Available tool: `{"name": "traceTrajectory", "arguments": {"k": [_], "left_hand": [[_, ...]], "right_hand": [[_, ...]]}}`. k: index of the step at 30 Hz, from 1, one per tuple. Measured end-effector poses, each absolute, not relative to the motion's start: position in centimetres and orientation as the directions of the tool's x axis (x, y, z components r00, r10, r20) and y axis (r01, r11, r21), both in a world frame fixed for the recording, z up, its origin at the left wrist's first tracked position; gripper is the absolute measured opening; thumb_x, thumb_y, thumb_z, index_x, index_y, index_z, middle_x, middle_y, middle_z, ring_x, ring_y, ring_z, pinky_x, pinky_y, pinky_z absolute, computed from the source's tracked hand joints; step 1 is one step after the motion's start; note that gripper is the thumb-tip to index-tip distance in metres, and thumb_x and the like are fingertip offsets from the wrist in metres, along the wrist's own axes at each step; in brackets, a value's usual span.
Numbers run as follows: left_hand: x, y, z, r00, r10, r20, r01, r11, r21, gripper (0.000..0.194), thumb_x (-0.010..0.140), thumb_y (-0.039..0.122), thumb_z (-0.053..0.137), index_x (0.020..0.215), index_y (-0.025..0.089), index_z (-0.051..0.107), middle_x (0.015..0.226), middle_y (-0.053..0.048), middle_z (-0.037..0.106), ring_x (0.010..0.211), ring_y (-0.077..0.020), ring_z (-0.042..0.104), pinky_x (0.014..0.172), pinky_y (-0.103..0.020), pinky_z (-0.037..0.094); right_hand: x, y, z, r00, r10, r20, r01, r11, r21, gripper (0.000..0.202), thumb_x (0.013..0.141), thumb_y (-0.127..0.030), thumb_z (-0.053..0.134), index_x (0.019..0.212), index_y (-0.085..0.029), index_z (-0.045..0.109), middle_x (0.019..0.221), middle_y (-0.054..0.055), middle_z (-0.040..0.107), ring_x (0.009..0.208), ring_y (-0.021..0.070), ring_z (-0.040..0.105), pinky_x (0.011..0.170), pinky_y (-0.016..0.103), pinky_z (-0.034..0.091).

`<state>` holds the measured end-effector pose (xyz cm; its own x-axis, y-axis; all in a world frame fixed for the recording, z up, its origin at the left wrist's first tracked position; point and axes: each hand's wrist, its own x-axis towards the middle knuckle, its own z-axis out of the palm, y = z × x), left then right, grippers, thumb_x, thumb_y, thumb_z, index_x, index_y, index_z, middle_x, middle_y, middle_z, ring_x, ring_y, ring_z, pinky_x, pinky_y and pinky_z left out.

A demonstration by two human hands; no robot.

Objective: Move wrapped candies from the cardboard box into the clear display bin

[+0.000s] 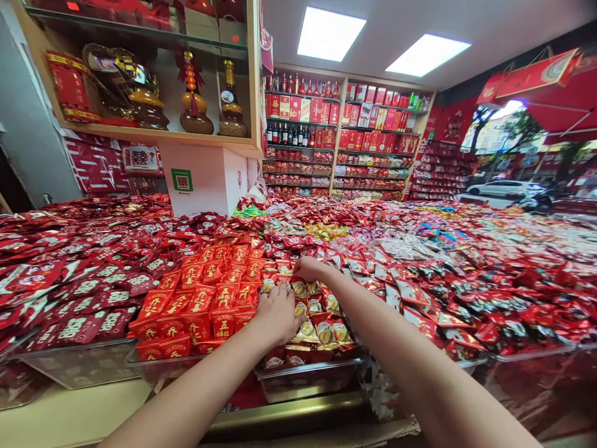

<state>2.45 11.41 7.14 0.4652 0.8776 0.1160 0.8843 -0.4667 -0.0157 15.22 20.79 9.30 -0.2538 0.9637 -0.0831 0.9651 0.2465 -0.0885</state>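
My left hand (278, 314) lies over small red-and-gold packets (325, 333) that have a round yellow-and-white picture on them. Its fingers are outstretched and the thumb is apart, resting along the left side of the pile. Just beyond it, my right hand (310, 269) bends down at the wrist to the far part of the same pile. Its fingertips are largely hidden, so whether they pinch a packet cannot be made out. These packets fill a clear plastic bin (310, 371). Touching them on the left are upright rows of bright red packets (200, 302) with gold characters.
Dark red packets (88, 314) fill the bin at far left, and glossy red ones (448, 298) spread to the right. A white pillar (198, 180) with a green code sign stands behind, below a bottle cabinet (158, 134). Stocked shelves (340, 137) line the back wall.
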Motion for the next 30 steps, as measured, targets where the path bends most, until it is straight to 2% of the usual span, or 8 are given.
{"name": "traceTrajectory", "arguments": {"k": [6,10,13,15,18,21,24,30], "left_hand": [[3.2,12.0,7.7,0.462,0.874,0.154,0.877,-0.475,0.066,0.042,0.075,0.031,0.048,0.109,0.007,0.055,0.127,-0.024,0.042,0.112,-0.0359,0.042,0.088,-0.049,0.035],[1.7,11.7,10.3,0.505,0.835,0.216,0.827,-0.540,0.153,0.032,0.080,0.017,0.038,0.104,0.015,0.059,0.110,-0.012,0.059,0.101,-0.0231,0.054,0.087,-0.034,0.040],[-0.4,9.9,12.2,0.509,0.811,0.290,0.787,-0.575,0.227,0.035,0.084,0.020,0.033,0.112,0.020,0.054,0.111,-0.004,0.061,0.100,-0.0159,0.055,0.086,-0.026,0.040],[-1.8,8.4,12.5,0.475,0.813,0.338,0.741,-0.576,0.344,0.033,0.084,0.026,0.034,0.108,0.022,0.057,0.105,-0.001,0.064,0.095,-0.0151,0.058,0.083,-0.024,0.043],[-3.6,6.9,11.7,0.391,0.849,0.355,0.693,-0.525,0.493,0.031,0.082,0.032,0.039,0.101,0.022,0.061,0.097,0.001,0.067,0.089,-0.0159,0.060,0.079,-0.024,0.046],[-4.1,7.0,10.4,0.390,0.853,0.345,0.794,-0.502,0.342,0.032,0.084,0.028,0.035,0.103,0.019,0.060,0.100,-0.001,0.066,0.090,-0.0159,0.059,0.080,-0.025,0.045],[-3.1,8.1,9.7,0.512,0.803,0.304,0.821,-0.562,0.101,0.031,0.082,0.018,0.037,0.101,0.021,0.061,0.105,-0.004,0.063,0.098,-0.0194,0.052,0.087,-0.031,0.040],[0.0,10.8,9.5,0.619,0.775,0.130,0.785,-0.617,-0.056,0.030,0.064,0.006,0.056,0.088,0.020,0.065,0.111,-0.008,0.058,0.114,-0.0332,0.037,0.087,-0.047,0.034]], "right_hand": [[15.1,19.7,9.4,-0.231,0.973,0.021,0.969,0.232,-0.087,0.022,0.082,-0.026,0.049,0.100,-0.014,0.055,0.102,0.006,0.059,0.092,0.0175,0.056,0.078,0.037,0.046],[15.7,18.0,10.2,-0.224,0.973,0.050,0.971,0.227,-0.067,0.018,0.082,-0.024,0.049,0.094,-0.013,0.058,0.097,0.006,0.062,0.090,0.0168,0.057,0.078,0.036,0.045],[15.8,16.1,10.7,-0.246,0.967,0.060,0.966,0.250,-0.063,0.016,0.079,-0.018,0.050,0.089,-0.012,0.061,0.091,0.008,0.065,0.086,0.0175,0.059,0.073,0.031,0.045],[15.6,14.8,10.8,-0.267,0.961,0.066,0.960,0.272,-0.069,0.016,0.076,-0.017,0.051,0.085,-0.014,0.064,0.087,0.008,0.066,0.083,0.0180,0.059,0.067,0.027,0.043],[14.7,13.3,10.5,-0.298,0.953,0.055,0.949,0.302,-0.094,0.021,0.072,-0.030,0.055,0.083,-0.017,0.065,0.082,0.007,0.068,0.075,0.0178,0.060,0.058,0.023,0.040],[13.7,12.4,9.5,-0.292,0.956,0.042,0.949,0.295,-0.113,0.035,0.063,-0.045,0.059,0.082,-0.016,0.065,0.081,0.009,0.068,0.071,0.0199,0.060,0.053,0.024,0.039],[13.1,12.0,8.3,-0.268,0.961,0.069,0.954,0.275,-0.121,0.036,0.061,-0.044,0.060,0.082,-0.015,0.064,0.083,0.010,0.068,0.076,0.0221,0.060,0.054,0.025,0.039],[13.3,11.9,7.1,-0.243,0.963,0.118,0.954,0.260,-0.151,0.027,0.062,-0.033,0.058,0.081,-0.015,0.062,0.079,0.009,0.067,0.074,0.0209,0.060,0.055,0.025,0.039]]}}
